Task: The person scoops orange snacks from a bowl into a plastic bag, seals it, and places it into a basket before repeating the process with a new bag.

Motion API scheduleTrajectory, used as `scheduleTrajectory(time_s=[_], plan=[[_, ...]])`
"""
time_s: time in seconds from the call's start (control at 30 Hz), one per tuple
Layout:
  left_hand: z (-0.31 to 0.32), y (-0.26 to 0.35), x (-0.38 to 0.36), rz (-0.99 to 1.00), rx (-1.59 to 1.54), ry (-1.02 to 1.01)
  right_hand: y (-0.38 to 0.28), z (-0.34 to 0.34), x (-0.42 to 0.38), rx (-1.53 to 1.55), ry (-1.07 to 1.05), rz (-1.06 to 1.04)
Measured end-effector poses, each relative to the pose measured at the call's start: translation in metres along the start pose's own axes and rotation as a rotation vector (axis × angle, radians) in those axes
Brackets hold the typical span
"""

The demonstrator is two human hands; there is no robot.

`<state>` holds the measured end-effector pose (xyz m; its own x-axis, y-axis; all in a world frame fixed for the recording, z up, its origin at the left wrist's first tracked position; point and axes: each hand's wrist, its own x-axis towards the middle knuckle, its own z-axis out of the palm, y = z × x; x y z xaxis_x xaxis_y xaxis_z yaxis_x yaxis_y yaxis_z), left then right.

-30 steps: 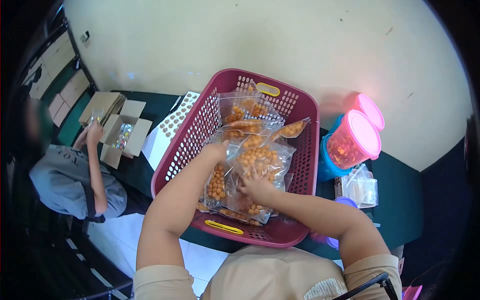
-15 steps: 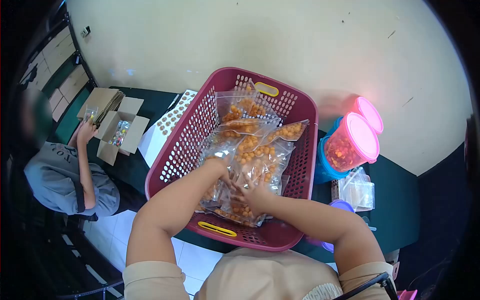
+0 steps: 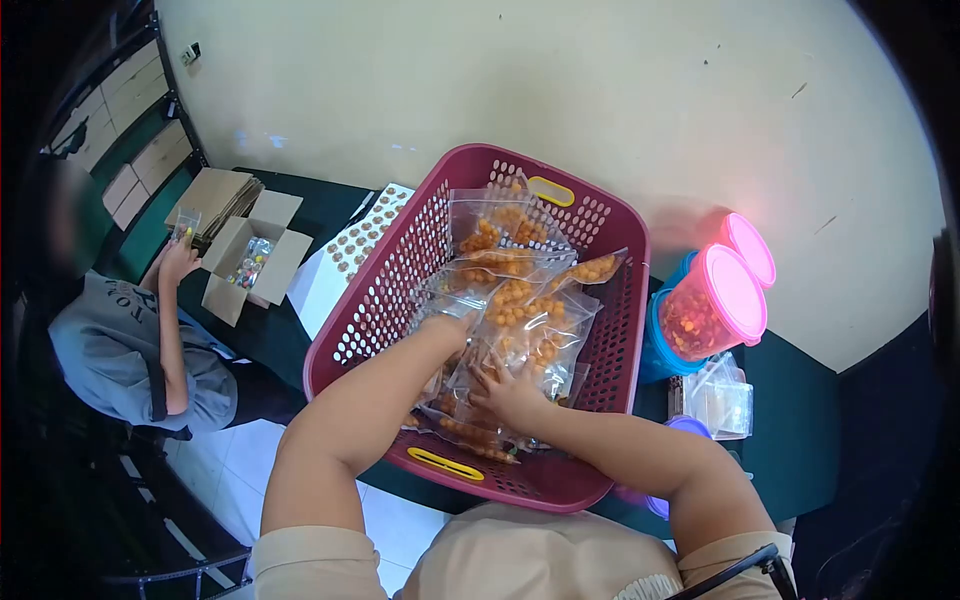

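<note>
A maroon perforated laundry basket (image 3: 360,310) holds several clear plastic bags of round orange snacks (image 3: 525,310). Both my arms reach into it from the front. My left hand (image 3: 447,335) is in among the bags on the left side, its fingers mostly hidden by plastic. To the right and nearer me, my right hand (image 3: 515,398) rests on a snack bag with its fingers spread over the plastic. Yellow handles (image 3: 445,464) are set in the basket's near and far rims.
Right of the basket stand a pink-lidded tub (image 3: 700,310), blue containers (image 3: 662,345) and a stack of clear plastic packs (image 3: 722,400). On the left lie sticker sheets (image 3: 360,240) and an open carton (image 3: 240,265). A co-worker in a grey shirt (image 3: 125,345) holds a small clear packet.
My right hand has eased slightly apart from my left, its fingers now spread on the bag. My left hand's fingers have slipped further out of sight. The whole view has shifted a little.
</note>
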<state>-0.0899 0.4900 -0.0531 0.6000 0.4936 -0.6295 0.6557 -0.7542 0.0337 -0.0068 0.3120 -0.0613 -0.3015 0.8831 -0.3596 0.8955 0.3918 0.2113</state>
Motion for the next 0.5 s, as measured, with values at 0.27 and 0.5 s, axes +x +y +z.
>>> scheduleTrajectory(time_s=[0.27, 0.5], plan=[[-0.006, -0.005, -0.003, 0.016, -0.037, 0.016, 0.032, -0.021, 0.005, 0.118, 0.246, 0.090], [-0.020, -0.013, -0.020, -0.024, -0.077, 0.033, 0.052, -0.027, 0.002, 0.100, 0.545, 0.274]])
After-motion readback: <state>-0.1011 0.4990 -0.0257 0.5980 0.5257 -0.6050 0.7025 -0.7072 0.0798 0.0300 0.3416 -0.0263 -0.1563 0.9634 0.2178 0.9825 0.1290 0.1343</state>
